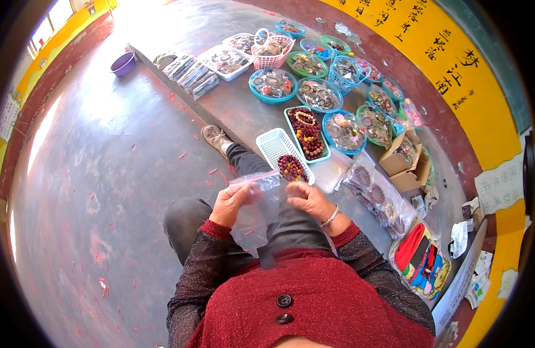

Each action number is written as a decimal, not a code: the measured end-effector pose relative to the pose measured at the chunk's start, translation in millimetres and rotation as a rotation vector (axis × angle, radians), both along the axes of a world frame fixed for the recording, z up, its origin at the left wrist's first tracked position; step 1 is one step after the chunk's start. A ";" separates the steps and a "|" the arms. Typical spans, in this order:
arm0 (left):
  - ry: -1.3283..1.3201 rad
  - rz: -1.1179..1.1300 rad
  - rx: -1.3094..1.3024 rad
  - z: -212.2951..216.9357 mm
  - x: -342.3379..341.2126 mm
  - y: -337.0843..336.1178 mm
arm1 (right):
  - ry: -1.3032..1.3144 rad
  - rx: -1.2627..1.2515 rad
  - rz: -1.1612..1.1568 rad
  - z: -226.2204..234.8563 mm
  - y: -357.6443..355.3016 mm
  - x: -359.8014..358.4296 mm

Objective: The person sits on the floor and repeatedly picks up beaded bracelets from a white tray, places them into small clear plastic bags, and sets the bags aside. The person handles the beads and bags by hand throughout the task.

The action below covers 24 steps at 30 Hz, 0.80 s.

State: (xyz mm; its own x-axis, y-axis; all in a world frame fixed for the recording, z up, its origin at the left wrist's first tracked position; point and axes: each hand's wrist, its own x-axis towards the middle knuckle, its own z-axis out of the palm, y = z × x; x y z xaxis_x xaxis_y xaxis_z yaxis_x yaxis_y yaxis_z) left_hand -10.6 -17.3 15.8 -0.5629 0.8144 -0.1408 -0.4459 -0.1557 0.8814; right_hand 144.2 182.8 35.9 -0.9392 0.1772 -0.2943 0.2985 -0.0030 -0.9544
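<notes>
Red knit top (337, 290) nearest the lens, lower centre of frame. Clear plastic bag (260, 211) at frame centre, above the lap, pink strip along its upper edge. Left hand (230, 204) pinches the bag's upper left. Right hand (315, 203) at its right edge, fingers curled; cannot tell whether they grip. Step, as judged: handling the bag's mouth. Next move would call for fine fingertip control of thin film. Dark-red beads (291, 166) lie in the white basket (271, 142), just above the right hand.
</notes>
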 end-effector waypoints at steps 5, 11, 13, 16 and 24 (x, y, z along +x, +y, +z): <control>0.226 -0.214 0.029 9.9 6.0 -1.7 | 0.362 0.549 0.032 46.8 -11.9 -17.8; 0.211 -0.313 -0.021 15.5 4.6 -4.8 | 0.338 0.408 0.063 38.4 -23.1 -20.7; 0.166 -0.203 0.004 14.7 5.3 -4.9 | 0.303 0.328 -0.021 38.6 -25.7 -21.0; 0.268 0.101 0.030 2.9 5.0 -1.4 | 0.226 0.133 -0.124 36.6 -26.7 -21.9; 0.797 0.382 -0.116 9.3 3.1 -6.8 | 0.213 0.081 -0.187 19.9 -32.5 -24.1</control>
State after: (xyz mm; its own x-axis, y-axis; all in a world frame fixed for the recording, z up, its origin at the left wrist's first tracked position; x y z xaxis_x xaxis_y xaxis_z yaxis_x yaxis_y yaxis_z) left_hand -7.6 -24.1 25.1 -0.7590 0.5559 0.3390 0.3708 -0.0589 0.9268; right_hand 120.2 150.3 55.8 -0.9272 0.3675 -0.0722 0.0930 0.0393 -0.9949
